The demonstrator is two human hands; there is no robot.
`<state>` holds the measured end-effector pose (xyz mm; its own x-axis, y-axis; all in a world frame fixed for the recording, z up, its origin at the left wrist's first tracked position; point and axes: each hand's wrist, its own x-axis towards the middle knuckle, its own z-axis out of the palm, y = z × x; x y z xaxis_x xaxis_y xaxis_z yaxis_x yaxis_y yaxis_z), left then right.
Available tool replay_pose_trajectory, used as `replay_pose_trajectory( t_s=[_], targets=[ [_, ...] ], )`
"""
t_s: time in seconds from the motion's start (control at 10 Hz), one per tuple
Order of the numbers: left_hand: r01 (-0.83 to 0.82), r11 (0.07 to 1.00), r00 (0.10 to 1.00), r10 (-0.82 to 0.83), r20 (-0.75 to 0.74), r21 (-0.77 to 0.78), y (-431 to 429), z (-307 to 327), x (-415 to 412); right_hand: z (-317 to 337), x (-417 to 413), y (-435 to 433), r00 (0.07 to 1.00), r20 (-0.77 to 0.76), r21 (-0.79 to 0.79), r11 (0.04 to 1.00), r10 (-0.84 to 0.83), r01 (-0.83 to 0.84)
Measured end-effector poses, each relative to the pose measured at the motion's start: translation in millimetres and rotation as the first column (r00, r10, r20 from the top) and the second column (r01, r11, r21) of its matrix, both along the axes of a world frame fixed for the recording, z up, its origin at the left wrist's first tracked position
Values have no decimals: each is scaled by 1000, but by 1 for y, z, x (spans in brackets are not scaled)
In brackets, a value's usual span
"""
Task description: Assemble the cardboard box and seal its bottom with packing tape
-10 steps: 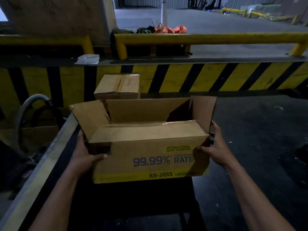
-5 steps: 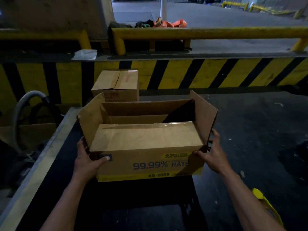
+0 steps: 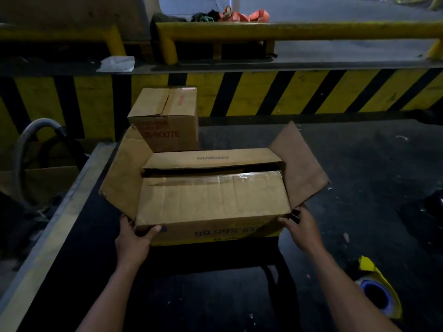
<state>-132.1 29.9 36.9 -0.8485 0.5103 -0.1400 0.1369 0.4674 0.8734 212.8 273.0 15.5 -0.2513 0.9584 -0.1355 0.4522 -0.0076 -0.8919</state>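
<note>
Head camera view: a person grips a cardboard box (image 3: 211, 200) at its two near corners on a dark work surface (image 3: 91, 248). Left hand (image 3: 134, 238) clamps the near-left corner, thumb on the front panel; right hand (image 3: 302, 228) wraps the near-right corner. Both long flaps lie folded inward with a dark gap between them, while the two end flaps splay outward. A smaller closed box (image 3: 165, 121) stands just behind. A tape roll (image 3: 376, 293) lies near the right forearm.
</note>
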Motion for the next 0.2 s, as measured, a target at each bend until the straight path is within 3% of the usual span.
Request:
replay_pose_trajectory(
  t_s=[0.1, 0.2],
  targets=[
    [20, 1000, 999, -20, 47, -15, -10, -9, 5, 2, 8, -24, 997, 74, -116, 993, 11, -3],
    [10, 998, 998, -6, 68, -61, -33, -28, 21, 3, 19, -47, 972, 171, -242, 963, 163, -119]
  ],
)
